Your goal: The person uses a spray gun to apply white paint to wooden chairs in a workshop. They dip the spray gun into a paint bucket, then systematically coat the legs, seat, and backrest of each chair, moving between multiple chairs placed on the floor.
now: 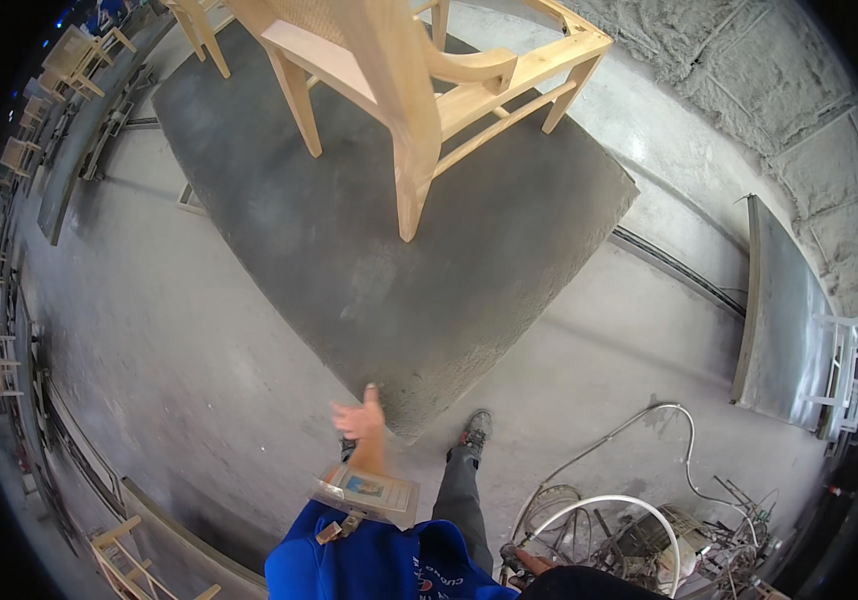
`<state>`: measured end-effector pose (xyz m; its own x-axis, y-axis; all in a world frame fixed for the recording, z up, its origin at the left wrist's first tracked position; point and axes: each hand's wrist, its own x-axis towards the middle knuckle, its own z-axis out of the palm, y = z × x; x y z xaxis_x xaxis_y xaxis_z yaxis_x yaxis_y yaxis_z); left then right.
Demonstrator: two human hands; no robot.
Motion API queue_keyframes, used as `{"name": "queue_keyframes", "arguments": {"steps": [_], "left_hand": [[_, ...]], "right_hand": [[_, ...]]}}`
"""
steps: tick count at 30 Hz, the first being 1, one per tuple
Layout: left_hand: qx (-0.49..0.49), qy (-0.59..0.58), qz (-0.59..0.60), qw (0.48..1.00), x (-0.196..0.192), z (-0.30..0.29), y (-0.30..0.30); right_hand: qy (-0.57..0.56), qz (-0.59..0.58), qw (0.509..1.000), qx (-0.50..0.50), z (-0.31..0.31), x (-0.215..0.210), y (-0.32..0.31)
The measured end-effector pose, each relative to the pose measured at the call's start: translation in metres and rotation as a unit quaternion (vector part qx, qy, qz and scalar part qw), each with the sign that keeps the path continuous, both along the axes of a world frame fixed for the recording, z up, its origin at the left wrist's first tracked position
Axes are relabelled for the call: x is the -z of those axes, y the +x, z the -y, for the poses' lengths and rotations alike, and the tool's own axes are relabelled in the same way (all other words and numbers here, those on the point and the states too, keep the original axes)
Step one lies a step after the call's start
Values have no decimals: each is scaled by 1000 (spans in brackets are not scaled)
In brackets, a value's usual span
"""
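My left hand (359, 416) is stretched out in front of my body, fingers spread and holding nothing. It appears above the near corner of a large dark grey board (369, 280); whether it touches cannot be told. Low in the view, my right hand (531, 563) is closed around what looks like a spray gun (511, 562), mostly hidden by the hand and dark sleeve. A pale hose (639, 503) curves beside it. On the board's far part stands a bare wooden armchair (414, 130), its back toward me.
More wooden chairs (74, 60) line the left side. A second grey board (784, 310) with white chairs (854, 370) stands right. Tangled hoses and metal parts (639, 550) lie lower right. A rail (684, 270) crosses the floor. A clear badge holder (369, 495) hangs at my chest.
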<state>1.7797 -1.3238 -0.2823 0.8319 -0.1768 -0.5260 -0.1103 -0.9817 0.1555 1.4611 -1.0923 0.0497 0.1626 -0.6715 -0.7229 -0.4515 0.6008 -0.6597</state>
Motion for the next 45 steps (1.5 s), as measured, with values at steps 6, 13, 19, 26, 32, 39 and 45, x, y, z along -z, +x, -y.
{"name": "queue_keyframes", "arguments": {"steps": [6, 13, 19, 26, 32, 39, 45], "left_hand": [[-223, -162, -338, 900, 33, -15, -56], [-214, -182, -417, 864, 31, 13, -141], [108, 18, -513, 852, 24, 52, -190], [360, -135, -415, 825, -30, 205, -108], [191, -401, -321, 837, -59, 414, 48], [356, -463, -201, 786, -13, 613, 79], [411, -338, -229, 815, -15, 634, 39]], "right_hand": [[54, -152, 977, -137, -15, 30, -48], [114, -64, 990, -60, -19, 38, -77], [148, -71, 986, -30, -3, 42, -121], [134, 151, 961, 190, 110, 72, -158], [-1, 64, 989, 135, 250, 66, -93], [-6, -119, 973, 196, 356, 64, 43], [51, -279, 958, 39, 439, -5, 126]]}}
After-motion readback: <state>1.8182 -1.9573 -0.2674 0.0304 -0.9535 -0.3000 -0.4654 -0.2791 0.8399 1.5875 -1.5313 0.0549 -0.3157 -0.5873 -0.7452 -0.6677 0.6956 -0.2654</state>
